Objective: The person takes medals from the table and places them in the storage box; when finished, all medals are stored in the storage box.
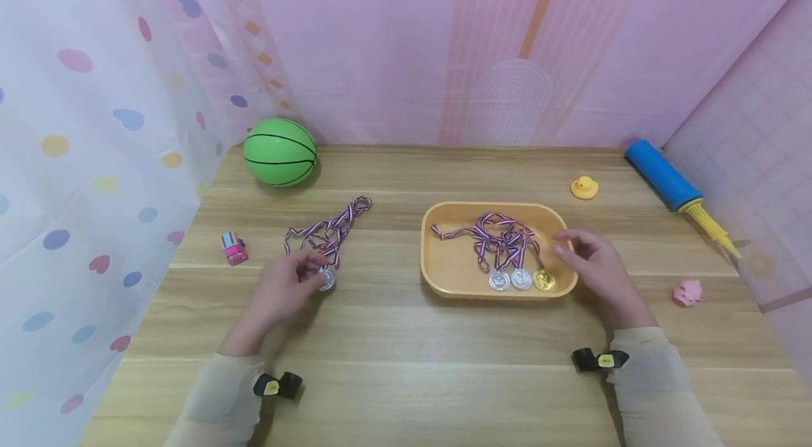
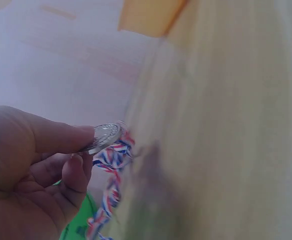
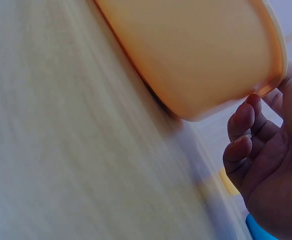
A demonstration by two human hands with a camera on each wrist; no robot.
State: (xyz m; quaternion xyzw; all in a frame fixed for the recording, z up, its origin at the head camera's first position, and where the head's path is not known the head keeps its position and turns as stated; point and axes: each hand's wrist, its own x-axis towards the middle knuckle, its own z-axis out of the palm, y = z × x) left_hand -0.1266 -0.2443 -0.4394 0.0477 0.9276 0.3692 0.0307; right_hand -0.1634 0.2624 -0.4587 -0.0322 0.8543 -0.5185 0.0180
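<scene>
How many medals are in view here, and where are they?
4. Three lie in the tray: two silver and one gold. The fourth medal, silver, is pinched by the left hand on the table. Tangled ribbons might hide more.

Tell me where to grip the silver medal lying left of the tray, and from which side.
Pinch the silver medal by its disc edge, thumb over and finger under, as the left hand does. Come from the near side: its ribbon trails away toward the green ball, so the near rim is free. The thin, flat disc probably suits a pinch best.
</scene>
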